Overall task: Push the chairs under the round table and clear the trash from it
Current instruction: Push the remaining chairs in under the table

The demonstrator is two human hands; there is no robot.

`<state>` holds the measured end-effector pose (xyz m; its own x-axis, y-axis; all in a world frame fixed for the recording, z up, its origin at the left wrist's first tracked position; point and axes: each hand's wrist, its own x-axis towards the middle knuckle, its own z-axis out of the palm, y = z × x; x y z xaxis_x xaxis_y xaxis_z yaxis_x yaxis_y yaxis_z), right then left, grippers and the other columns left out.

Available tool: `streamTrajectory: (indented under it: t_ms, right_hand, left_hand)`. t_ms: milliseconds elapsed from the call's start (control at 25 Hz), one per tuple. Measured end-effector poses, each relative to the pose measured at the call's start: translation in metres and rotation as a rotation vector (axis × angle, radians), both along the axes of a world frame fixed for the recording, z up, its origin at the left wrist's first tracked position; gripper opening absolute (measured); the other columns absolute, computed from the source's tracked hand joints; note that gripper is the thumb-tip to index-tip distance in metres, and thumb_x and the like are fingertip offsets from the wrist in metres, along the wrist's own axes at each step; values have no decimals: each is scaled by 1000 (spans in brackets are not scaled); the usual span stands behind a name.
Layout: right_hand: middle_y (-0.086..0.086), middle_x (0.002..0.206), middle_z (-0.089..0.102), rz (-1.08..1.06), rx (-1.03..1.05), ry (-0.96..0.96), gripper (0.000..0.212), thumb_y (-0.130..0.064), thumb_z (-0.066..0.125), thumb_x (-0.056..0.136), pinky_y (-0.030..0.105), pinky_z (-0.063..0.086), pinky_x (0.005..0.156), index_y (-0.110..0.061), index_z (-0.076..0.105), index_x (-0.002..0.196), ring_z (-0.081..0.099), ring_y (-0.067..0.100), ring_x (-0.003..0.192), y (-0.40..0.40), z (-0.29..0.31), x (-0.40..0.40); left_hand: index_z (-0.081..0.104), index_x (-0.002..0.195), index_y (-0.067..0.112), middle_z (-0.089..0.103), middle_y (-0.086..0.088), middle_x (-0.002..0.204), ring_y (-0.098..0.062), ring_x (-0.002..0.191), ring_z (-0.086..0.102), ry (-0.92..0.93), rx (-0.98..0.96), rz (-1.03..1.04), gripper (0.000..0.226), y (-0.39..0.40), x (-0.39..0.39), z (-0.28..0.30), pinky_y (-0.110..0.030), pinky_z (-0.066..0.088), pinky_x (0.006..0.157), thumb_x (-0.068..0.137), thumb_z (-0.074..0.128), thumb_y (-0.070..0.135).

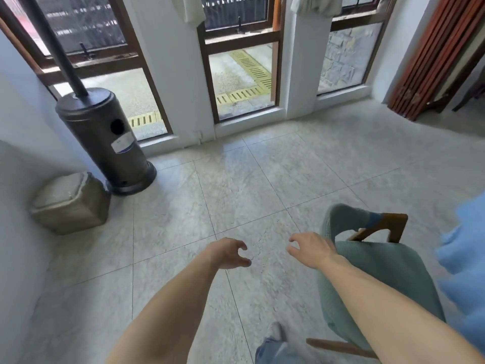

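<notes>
A green upholstered chair (388, 274) with a wooden frame stands on the floor at the lower right, its back toward the windows. My right hand (309, 248) hovers just left of the chair's backrest, fingers loosely curled, holding nothing. My left hand (228, 253) hangs over the bare floor to the left, also loosely curled and empty. A blue cloth edge (464, 245) shows at the far right; whether it covers the round table I cannot tell. No trash is visible.
A tan lidded bin (70, 203) sits by the left wall beside a tall dark patio heater (105, 143). Floor-length windows (241, 72) line the far wall. A folded wooden screen (430, 56) leans at the right. Pale tiled floor (236, 185) spreads between.
</notes>
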<state>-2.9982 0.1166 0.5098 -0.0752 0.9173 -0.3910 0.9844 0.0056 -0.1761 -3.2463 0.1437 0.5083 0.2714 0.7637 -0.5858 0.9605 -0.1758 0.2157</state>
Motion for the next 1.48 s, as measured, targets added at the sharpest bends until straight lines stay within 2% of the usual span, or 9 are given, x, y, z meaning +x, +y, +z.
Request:
streamTrajectory:
  t_ms: [120,240,480,640,880,1120,1240,1360,1480]
  right_hand:
    - [0,136,59,-44,-4,7,45,-48,41,99,33,43,88,-28,52,138,57,22,120,53,5,23]
    - [-1,137,59,-105,-15,28,45,-49,41,99,34,44,91,-29,53,137,56,21,121,87,5,44]
    - [0,135,60,-333,-17,41,44,-48,43,98,37,48,93,-28,56,135,59,22,119,114,-4,99]
    - [1,125,64,-499,-38,55,39,-49,45,97,39,52,88,-26,61,124,62,22,108,118,-15,125]
    - [2,126,63,-916,-20,74,42,-51,43,97,36,49,88,-28,60,128,60,25,114,117,-22,136]
    - [1,128,61,-1310,-34,94,46,-54,46,97,35,47,92,-28,57,133,59,22,116,78,-23,95]
    - [-1,128,61,-1489,-76,103,49,-57,47,94,34,47,93,-30,56,134,58,19,118,50,-36,66]
    - [-2,130,62,-1577,-149,158,53,-58,46,91,36,49,94,-29,53,135,58,19,118,34,-45,49]
    - [0,129,61,-1622,-164,231,53,-55,49,89,39,50,92,-25,53,133,57,22,116,31,-55,35]
  left_hand:
    - [48,139,37,52,5,143,-17,131,48,-10,3,-44,62,63,28,7,-36,42,103,83,58,61]
    - [48,139,37,53,5,142,-17,130,48,-12,8,-117,62,114,57,11,-36,42,102,82,58,61]
    - [46,140,37,51,4,144,-19,131,47,-3,11,-350,63,196,132,6,-38,42,104,83,59,59]
    - [45,141,38,51,4,144,-19,131,47,8,-15,-558,63,239,183,-11,-38,42,104,83,59,59]
    - [45,142,35,49,1,145,-19,134,44,17,-25,-974,65,310,265,-22,-38,41,105,83,61,57]
    - [40,146,35,45,2,150,-21,137,42,15,-75,-1396,70,300,325,-29,-39,41,106,83,61,59]
    - [44,144,33,49,4,147,-19,132,48,-55,-79,-1545,64,278,335,-38,-37,43,104,87,60,57]
    - [48,141,28,54,6,141,-17,125,54,-172,-51,-1639,57,261,338,-44,-34,44,100,90,59,52]
    - [45,143,29,49,7,143,-18,129,48,-149,-63,-1715,61,253,341,-60,-38,41,103,89,60,52]
